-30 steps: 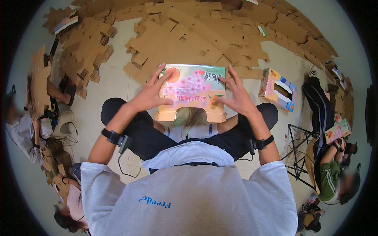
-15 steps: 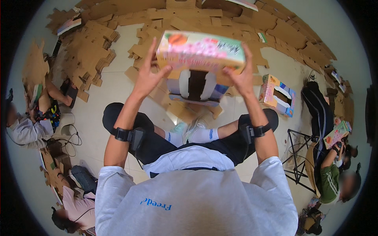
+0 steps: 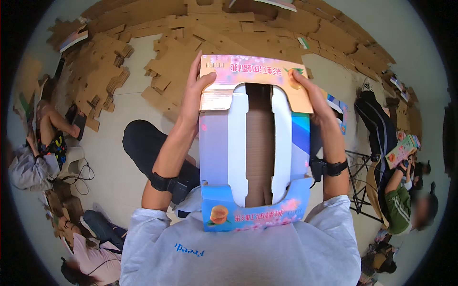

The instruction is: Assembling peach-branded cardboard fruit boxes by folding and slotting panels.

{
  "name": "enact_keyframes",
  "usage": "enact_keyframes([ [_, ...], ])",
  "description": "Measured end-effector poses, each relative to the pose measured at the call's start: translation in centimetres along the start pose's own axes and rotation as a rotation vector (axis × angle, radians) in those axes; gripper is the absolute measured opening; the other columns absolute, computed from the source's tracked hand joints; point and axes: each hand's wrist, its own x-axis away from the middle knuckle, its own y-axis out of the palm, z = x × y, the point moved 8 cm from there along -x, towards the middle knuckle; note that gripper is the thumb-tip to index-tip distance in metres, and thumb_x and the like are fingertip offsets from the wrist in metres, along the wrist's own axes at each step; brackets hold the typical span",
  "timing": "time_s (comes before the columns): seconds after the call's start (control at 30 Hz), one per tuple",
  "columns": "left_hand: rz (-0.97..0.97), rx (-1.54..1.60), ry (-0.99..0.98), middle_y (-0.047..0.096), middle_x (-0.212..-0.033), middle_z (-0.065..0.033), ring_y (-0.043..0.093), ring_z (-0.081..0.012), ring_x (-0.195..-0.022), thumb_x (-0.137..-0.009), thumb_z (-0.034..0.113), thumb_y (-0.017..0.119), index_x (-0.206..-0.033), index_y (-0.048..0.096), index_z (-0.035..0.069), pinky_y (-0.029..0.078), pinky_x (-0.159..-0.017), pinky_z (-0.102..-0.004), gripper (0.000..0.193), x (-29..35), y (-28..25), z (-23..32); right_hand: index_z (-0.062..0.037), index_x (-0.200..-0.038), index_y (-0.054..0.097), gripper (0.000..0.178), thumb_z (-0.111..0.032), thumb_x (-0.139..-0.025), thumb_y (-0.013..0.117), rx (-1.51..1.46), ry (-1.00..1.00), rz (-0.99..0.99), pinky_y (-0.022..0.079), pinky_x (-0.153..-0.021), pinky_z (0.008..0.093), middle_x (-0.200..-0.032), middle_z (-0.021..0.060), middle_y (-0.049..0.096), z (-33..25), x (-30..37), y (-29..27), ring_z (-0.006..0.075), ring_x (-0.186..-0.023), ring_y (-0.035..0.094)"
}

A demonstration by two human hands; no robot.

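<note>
A colourful fruit carton [image 3: 214, 148] is held close against my chest, its long central slot facing me. Orange and pink printing marks its far end flap, blue its near one, and white flaps line the slot, with bare brown cardboard inside. My left hand [image 3: 196, 88] grips the far left corner, thumb lying on the orange flap. At the far right corner my right hand [image 3: 315, 95] holds on in the same way, thumb across the printed peach. The fingers of both hands are partly hidden behind the carton's sides.
Another carton [image 3: 342, 114] stands on the floor, partly behind my right forearm. Flattened cardboard sheets [image 3: 176, 71] spread across the far floor, with a stack [image 3: 102, 66] at far left. A black folding stand [image 3: 359, 186] is at right. Co-workers sit on both sides; one holds a carton [image 3: 403, 151].
The carton has come toward my chest and tipped, so its slotted face now turns up to me instead of its printed side. Both hands stay on it.
</note>
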Motion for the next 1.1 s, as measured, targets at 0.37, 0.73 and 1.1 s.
enact_keyframes([
  [0.37, -0.058, -0.184, -0.195, 0.048, -0.153, -0.0145, 0.054, -0.0195, -0.131, -0.098, 0.028, 0.053, -0.162, 0.04, 0.016, 0.044, -0.108, -0.0301, 0.066, -0.1, 1.0, -1.1, -0.0053, -0.151, 0.046, 0.048, -0.011, -0.104, 0.05, -0.255, -0.166, 0.228, 0.062, -0.08, 0.0338, -0.132, 0.0142, 0.064, 2.6, 1.4, -0.1, 0.0218, -0.105, 0.071],
  [0.73, -0.138, -0.73, 0.299, 0.047, -0.15, -0.0155, 0.046, -0.0275, -0.142, -0.107, 0.025, 0.05, -0.144, 0.06, 0.011, 0.036, -0.118, -0.0367, 0.041, 0.9, 0.0, 4.4, -0.0069, -0.153, 0.044, 0.049, -0.02, -0.106, 0.047, 0.048, -0.317, 0.326, 0.045, -0.108, 0.0358, -0.141, 0.0189, 0.056, 2.3, 1.2, 1.5, 0.0269, -0.131, 0.056],
  [1.1, -0.037, -0.597, 0.382, 0.045, -0.15, -0.0169, 0.042, -0.0289, -0.144, -0.105, 0.019, 0.043, -0.136, 0.064, 0.005, 0.035, -0.118, -0.0387, 0.04, 1.6, 1.4, 5.7, -0.0063, -0.158, 0.039, 0.054, -0.026, -0.108, 0.049, -0.117, -0.378, 0.269, 0.033, -0.12, 0.0377, -0.156, 0.0206, 0.046, -1.6, 4.0, 1.1, 0.0317, -0.145, 0.045],
])
